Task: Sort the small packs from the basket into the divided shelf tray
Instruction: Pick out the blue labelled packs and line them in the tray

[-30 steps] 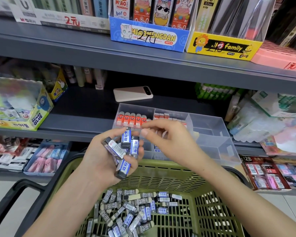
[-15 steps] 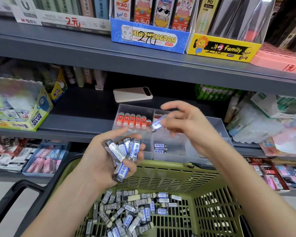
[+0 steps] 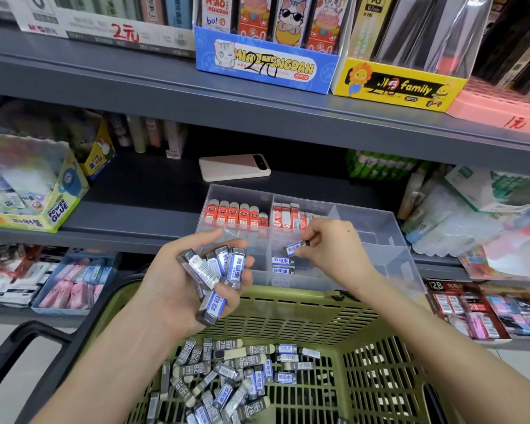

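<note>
Packs [image 3: 224, 390], grey with blue-white labels

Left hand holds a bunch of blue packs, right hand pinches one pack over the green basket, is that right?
Not the basket: in the head view the right hand pinches one pack over the divided tray. The left hand does hold a bunch.

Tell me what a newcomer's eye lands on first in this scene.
In the middle, the left hand grips a fistful of small grey-and-blue packs. The right hand pinches a single pack over the middle front compartment of the clear plastic divided tray on the grey metal shelf. Below, the green slatted plastic basket holds a loose heap of the same packs.
</note>
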A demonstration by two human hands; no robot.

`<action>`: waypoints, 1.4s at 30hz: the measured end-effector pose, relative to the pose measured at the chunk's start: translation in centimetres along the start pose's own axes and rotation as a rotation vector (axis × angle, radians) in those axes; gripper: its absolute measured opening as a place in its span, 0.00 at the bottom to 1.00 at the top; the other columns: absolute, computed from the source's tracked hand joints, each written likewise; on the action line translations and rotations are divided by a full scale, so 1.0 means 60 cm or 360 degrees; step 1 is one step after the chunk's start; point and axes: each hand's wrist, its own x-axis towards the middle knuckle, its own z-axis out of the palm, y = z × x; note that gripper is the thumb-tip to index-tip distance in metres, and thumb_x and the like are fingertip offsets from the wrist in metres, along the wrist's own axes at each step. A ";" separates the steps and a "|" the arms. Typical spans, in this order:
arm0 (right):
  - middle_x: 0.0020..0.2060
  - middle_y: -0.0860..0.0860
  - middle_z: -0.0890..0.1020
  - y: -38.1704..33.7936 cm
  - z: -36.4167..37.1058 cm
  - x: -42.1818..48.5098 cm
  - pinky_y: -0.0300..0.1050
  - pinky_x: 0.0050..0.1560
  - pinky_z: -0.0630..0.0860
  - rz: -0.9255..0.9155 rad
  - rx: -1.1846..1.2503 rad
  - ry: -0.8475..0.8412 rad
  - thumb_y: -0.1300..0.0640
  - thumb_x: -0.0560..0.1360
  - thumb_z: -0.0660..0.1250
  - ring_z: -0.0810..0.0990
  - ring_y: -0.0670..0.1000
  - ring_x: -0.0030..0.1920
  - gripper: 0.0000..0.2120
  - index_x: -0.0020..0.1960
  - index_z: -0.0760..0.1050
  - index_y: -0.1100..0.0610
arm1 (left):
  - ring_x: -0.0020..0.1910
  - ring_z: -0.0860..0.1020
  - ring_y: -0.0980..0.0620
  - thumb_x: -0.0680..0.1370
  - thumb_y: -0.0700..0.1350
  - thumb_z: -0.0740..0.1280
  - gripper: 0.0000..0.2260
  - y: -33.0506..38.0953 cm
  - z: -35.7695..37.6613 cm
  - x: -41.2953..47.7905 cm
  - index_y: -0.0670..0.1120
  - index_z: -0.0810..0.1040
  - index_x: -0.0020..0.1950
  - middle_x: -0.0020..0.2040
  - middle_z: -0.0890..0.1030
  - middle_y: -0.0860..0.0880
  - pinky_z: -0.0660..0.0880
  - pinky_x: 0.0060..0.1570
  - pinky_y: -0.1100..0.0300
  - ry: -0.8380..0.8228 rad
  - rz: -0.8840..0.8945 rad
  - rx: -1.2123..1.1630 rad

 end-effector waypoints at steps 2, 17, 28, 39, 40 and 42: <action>0.36 0.55 0.82 -0.001 -0.003 -0.001 0.49 0.46 0.78 0.0053 0.0066 -0.0155 0.60 0.68 0.75 0.82 0.55 0.38 0.09 0.35 0.75 0.58 | 0.31 0.78 0.44 0.56 0.42 0.76 0.19 0.001 -0.002 -0.001 0.37 0.83 0.45 0.41 0.80 0.39 0.69 0.19 0.64 -0.0030 -0.0001 -0.0018; 0.44 0.49 0.83 0.013 0.008 0.006 0.45 0.48 0.76 -0.0262 -0.0318 -0.0200 0.56 0.73 0.69 0.79 0.50 0.45 0.07 0.51 0.82 0.52 | 0.32 0.77 0.44 0.60 0.44 0.73 0.15 0.004 -0.004 0.001 0.38 0.83 0.43 0.40 0.79 0.39 0.69 0.19 0.64 0.0012 -0.0007 -0.0004; 0.54 0.51 0.83 0.006 0.009 0.017 0.45 0.54 0.76 -0.0414 -0.0462 -0.0561 0.59 0.79 0.61 0.79 0.52 0.51 0.12 0.57 0.81 0.54 | 0.33 0.77 0.45 0.60 0.45 0.73 0.16 0.001 -0.006 0.003 0.38 0.83 0.45 0.41 0.80 0.39 0.69 0.20 0.65 0.0017 -0.0022 -0.0024; 0.54 0.51 0.80 -0.003 -0.004 -0.005 0.46 0.53 0.76 -0.0275 -0.0297 -0.0449 0.63 0.78 0.58 0.77 0.52 0.54 0.19 0.66 0.72 0.50 | 0.32 0.77 0.46 0.61 0.44 0.71 0.13 -0.003 0.009 -0.001 0.37 0.83 0.40 0.39 0.80 0.39 0.69 0.19 0.64 0.0033 -0.0033 -0.0037; 0.55 0.51 0.81 -0.007 -0.007 -0.009 0.46 0.53 0.76 -0.0310 -0.0433 -0.0374 0.61 0.79 0.58 0.78 0.52 0.55 0.18 0.66 0.71 0.49 | 0.32 0.77 0.46 0.62 0.45 0.70 0.12 -0.003 0.012 -0.001 0.37 0.83 0.39 0.39 0.80 0.39 0.69 0.19 0.64 0.0044 -0.0032 -0.0037; 0.50 0.47 0.83 -0.025 -0.017 -0.023 0.44 0.49 0.76 -0.0409 -0.0380 -0.0112 0.55 0.79 0.59 0.79 0.47 0.50 0.13 0.62 0.75 0.49 | 0.32 0.77 0.47 0.65 0.46 0.68 0.12 -0.005 0.018 -0.001 0.37 0.83 0.39 0.39 0.80 0.40 0.69 0.19 0.65 0.0075 -0.0027 -0.0043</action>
